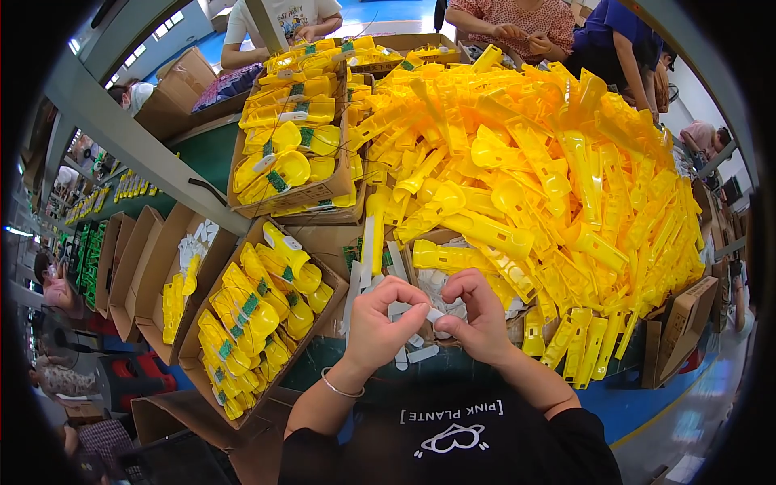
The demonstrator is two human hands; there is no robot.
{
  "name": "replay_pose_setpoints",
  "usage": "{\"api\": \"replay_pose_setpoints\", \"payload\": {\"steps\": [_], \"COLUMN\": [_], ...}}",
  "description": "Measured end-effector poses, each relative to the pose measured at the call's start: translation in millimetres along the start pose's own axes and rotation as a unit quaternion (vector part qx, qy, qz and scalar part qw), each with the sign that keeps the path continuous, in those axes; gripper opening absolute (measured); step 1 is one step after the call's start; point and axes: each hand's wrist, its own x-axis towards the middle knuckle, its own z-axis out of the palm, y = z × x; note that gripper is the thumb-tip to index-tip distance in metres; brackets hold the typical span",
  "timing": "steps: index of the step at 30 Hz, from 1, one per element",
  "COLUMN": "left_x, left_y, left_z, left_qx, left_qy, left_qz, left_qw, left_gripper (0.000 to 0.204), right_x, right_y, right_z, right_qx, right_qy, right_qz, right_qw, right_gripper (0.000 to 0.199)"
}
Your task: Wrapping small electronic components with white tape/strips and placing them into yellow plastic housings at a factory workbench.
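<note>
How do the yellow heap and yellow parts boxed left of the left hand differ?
The heap is a loose jumble; the boxed parts lie in rough rows. The boxed parts carry green circuit boards; the heap shows none. The heap spreads wider than the boxed parts. Both are yellow.

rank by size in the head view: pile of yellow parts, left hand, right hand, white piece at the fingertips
1. Pile of yellow parts
2. Left hand and right hand: too alike to rank
3. White piece

Both hands (378, 325) (482, 325) partly hide the small white piece (436, 314) between them.
</note>
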Motion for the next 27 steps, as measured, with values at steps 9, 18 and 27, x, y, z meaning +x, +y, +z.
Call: {"api": "replay_pose_setpoints", "payload": {"steps": [9,18,27], "left_x": [0.7,-0.9,-3.2], "left_y": [-1.0,0.4,4.6], "left_z": [-1.3,1.2,2.4], "left_qx": [0.019,0.033,0.028], "left_qy": [0.013,0.009,-0.022], "left_qz": [0.020,0.034,0.029], "left_qw": [1.000,0.999,0.999], "left_gripper": [0.002,0.002,0.007], "right_x": [1.1,1.6,2.7], "right_y": [-0.4,0.0,0.5], "right_z": [0.4,1.0,1.5], "right_qx": [0.005,-0.023,-0.029], "right_qy": [0.007,0.006,0.018], "right_qz": [0.033,0.023,0.030], "right_qw": [0.999,0.999,0.999], "right_gripper": [0.039,0.037,0.033]}}
